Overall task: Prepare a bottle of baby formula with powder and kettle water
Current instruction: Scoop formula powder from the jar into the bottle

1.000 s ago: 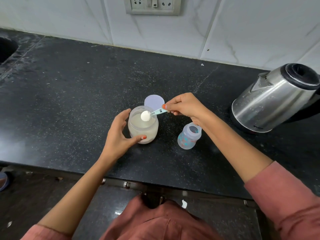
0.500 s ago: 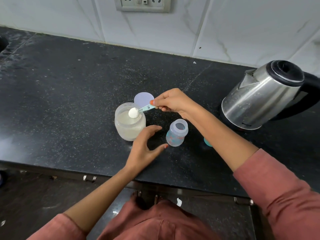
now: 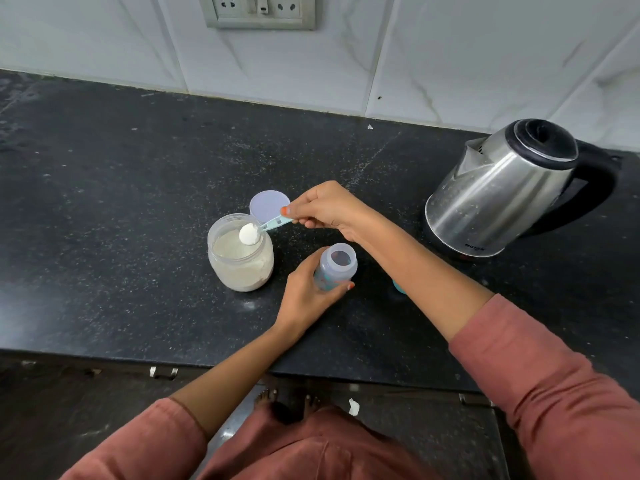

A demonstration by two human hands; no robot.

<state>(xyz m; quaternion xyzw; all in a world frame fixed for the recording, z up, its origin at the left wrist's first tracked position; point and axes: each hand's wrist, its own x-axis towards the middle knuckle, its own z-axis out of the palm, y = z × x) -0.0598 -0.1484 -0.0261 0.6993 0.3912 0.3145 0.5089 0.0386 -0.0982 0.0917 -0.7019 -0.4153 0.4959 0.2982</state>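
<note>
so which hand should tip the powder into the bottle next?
Right. The right hand already pinches the scoop, heaped with powder, over the open jar. The left hand grips the open bottle beside it, so it can only steady.

The baby bottle (image 3: 335, 268) is small, of clear plastic with a coloured print on its side. It stands upright on the black counter, its mouth open with no cap on it, and it looks empty inside. The powder jar (image 3: 240, 258) stands just to the left of it, not touching. This jar is round, clear and open, filled more than half with pale cream powder. Its flat round lid (image 3: 268, 205) lies on the counter just behind it. The light blue scoop (image 3: 259, 229) is over the jar mouth, with 1 heaped portion of white powder in it. The steel kettle (image 3: 502, 195) with black lid and handle stands well apart, at the right.
</note>
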